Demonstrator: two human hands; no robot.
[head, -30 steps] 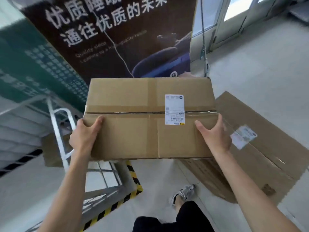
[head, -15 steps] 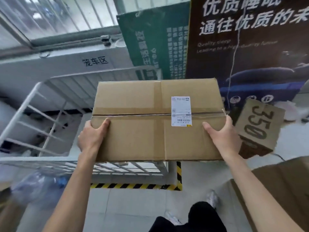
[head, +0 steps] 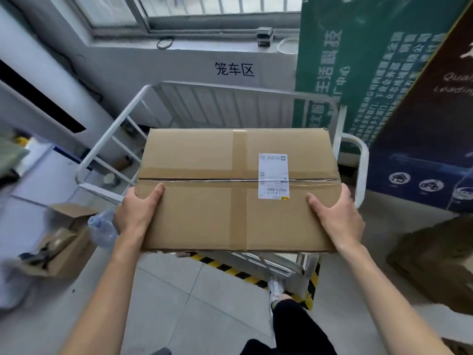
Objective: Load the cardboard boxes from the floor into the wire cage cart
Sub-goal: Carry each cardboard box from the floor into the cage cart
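Far left: open carton (head: 64, 249) on floor, clutter inside. left hand (head: 135, 211) grip pinches the box's left edge, thumb on top. cardboard box (head: 204, 201) held in air, approx level, taped top w/ white label (head: 273, 175). wire cage cart (head: 217, 106) is behind & below it; box not set down. right hand (head: 335, 216) grip same, right edge. Far right: big carton (head: 435, 265) on floor.

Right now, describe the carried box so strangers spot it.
Find the wire cage cart below the window. The left hand and right hand hold a cardboard box before it. Unlike the open box at left, it is taped shut with a white label.
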